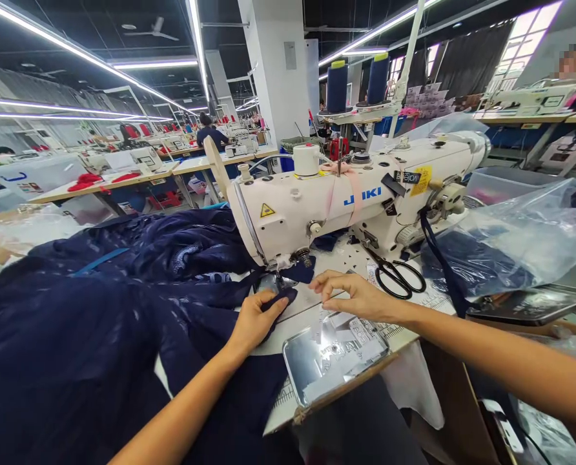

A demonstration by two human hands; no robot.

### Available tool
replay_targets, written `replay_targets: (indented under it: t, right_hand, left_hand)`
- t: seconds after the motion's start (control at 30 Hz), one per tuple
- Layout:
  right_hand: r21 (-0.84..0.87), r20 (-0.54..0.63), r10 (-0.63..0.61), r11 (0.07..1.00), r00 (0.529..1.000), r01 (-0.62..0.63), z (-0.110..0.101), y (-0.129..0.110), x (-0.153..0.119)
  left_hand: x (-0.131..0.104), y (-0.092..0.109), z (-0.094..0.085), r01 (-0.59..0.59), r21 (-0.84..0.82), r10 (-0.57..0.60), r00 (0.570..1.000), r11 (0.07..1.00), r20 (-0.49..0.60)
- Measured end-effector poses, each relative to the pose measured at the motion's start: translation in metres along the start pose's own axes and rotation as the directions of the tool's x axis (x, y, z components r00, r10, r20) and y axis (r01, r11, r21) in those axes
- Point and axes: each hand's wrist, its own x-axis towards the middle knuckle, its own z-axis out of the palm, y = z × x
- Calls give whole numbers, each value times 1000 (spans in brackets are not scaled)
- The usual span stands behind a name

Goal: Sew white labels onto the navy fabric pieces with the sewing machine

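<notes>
Two hands meet at the needle end of a white sewing machine (346,194). The left hand (255,321) lies palm down on the dark navy fabric (99,323), fingers flat and pressing a small fold of it just near of the presser foot (277,279); nothing is gripped. The right hand (353,294) sits right beside it on the white machine bed, fingers curled with the tips pinched together at the fabric edge; what they pinch, if anything, is too small to tell. The fabric spreads in a big heap from the needle out to the left and near edge of the table. Near of the right hand a shallow metal tray (300,361) holds white paper labels (350,349). Black scissors (397,274) lie on the bed just right of the right hand. Farther right, a clear plastic bag (525,239) with more dark cloth inside. Two navy thread cones (337,87) stand behind the machine. Far left, more sewing stations and a person in blue (210,132) facing away.
</notes>
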Motion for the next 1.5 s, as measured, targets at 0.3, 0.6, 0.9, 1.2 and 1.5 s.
replay_targets:
  t: [0.3,0.6,0.9,1.2,1.5]
  right_hand:
    - [152,-139,68,987,988,-46,39,-9,36]
    - [151,-171,118,984,978,-93,44,-10,44]
    - [42,-181,111,994,977,-105,47,-11,42]
    - [-99,-261,-21,995,965,-5,56,-14,35]
    - [-787,-245,9,582,970,-204,-30,39,47]
  left_hand:
    - [-16,21,-2,148,-222,-134,988,964,76]
    - [-18,24,-5,171,-313,-163,985,934,53]
    - [-20,24,-2,298,-365,-298,953,882,58]
    - [-16,20,-3,250,-291,-250,967,924,39]
    - [-15,19,-46,-450,664,688,713,597,-135]
